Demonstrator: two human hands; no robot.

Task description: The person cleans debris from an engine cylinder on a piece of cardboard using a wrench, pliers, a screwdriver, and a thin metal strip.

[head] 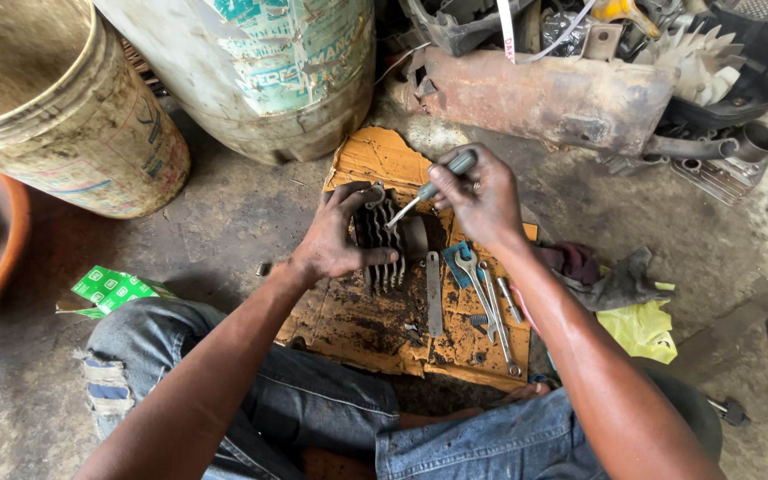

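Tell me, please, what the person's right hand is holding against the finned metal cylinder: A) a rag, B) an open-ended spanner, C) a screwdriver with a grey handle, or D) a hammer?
C: the right hand grips a grey-handled screwdriver with its tip on the finned cylinder, which the left hand steadies; the spanners lie on the cardboard.

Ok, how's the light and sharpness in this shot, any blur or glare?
Head view: soft even daylight, no harsh glare; left hand, finned cylinder and screwdriver in the right hand are sharp; the buckets bow at the edges from wide-angle distortion.
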